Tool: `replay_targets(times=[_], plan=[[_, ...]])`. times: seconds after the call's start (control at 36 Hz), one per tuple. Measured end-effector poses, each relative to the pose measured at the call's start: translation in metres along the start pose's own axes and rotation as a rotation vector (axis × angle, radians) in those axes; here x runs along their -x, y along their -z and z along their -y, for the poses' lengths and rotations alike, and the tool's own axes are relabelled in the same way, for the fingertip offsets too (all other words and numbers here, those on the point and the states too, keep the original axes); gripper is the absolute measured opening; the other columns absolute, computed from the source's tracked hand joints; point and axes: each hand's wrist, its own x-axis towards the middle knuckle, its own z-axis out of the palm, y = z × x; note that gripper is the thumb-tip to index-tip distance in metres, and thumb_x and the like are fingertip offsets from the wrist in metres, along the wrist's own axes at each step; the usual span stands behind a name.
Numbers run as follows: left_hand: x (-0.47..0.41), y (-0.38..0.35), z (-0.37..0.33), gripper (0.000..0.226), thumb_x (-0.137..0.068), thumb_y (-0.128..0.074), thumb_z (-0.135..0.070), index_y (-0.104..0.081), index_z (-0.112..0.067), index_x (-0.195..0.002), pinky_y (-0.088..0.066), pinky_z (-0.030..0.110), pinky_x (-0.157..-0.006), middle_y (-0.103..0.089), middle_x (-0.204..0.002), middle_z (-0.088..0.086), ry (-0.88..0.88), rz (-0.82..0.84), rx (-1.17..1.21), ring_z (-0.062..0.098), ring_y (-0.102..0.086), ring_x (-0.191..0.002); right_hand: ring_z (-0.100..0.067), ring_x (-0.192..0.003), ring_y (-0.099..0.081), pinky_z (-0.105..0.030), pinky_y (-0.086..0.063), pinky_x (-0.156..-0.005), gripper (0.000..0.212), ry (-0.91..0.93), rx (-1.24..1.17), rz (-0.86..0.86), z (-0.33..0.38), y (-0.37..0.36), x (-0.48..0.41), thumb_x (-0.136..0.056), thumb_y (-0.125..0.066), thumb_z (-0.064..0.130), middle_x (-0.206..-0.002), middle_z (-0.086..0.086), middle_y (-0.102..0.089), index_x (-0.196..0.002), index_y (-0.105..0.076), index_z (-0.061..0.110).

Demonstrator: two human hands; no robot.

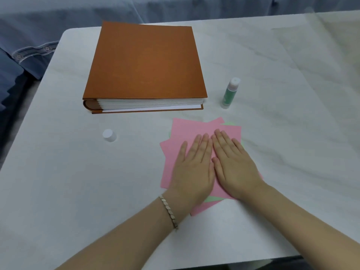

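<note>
A loose stack of pink and green paper sheets (194, 129) lies on the white table (78, 191). My left hand (192, 168) and my right hand (233, 164) lie flat on top of it, side by side, fingers straight and pointing away from me. A bracelet circles my left wrist. A thick closed album with an orange-brown cover (144, 63) lies beyond the paper. To its right stands an uncapped green glue stick (229, 94). Its white cap (109, 135) sits on the table left of the paper.
The table's left and far edges border blue-grey fabric (29, 36). The near edge runs below my forearms at the lower right.
</note>
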Motion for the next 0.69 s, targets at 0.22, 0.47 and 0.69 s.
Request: replay_targets(times=[0.22,0.47,0.69], plan=[[0.015,0.008,0.032,0.053,-0.092,-0.027,-0.029,-0.052,-0.003,-0.132,-0.024,0.045,-0.103,-0.049,-0.139,0.011,-0.029,-0.013,-0.046,0.024,-0.047,-0.128,-0.034,-0.127,-0.045,-0.031,-0.009,-0.11,0.054,-0.015,0.009,0.043,0.0,0.005,0.001,-0.089,-0.029,0.024,-0.138,-0.021,-0.046,-0.131,-0.046,-0.005],[0.027,0.028,0.059,0.064,-0.079,0.018,-0.04,0.022,-0.021,-0.14,0.012,0.036,-0.111,0.024,-0.146,-0.009,0.085,0.185,-0.152,0.01,0.008,-0.144,-0.035,-0.126,-0.047,-0.037,-0.02,-0.106,0.054,-0.034,-0.008,0.051,-0.003,0.006,0.006,-0.089,-0.029,0.023,-0.137,-0.021,-0.047,-0.131,-0.046,-0.006],[0.024,0.029,0.065,0.054,-0.091,-0.023,-0.032,-0.045,-0.019,-0.139,-0.015,0.046,-0.106,-0.045,-0.143,0.007,0.028,0.129,-0.132,0.027,-0.044,-0.13,-0.03,-0.124,-0.042,-0.019,-0.019,-0.104,0.054,-0.28,-0.372,0.01,-0.029,0.04,0.025,-0.085,-0.038,0.023,-0.137,-0.015,-0.046,-0.135,-0.044,0.001]])
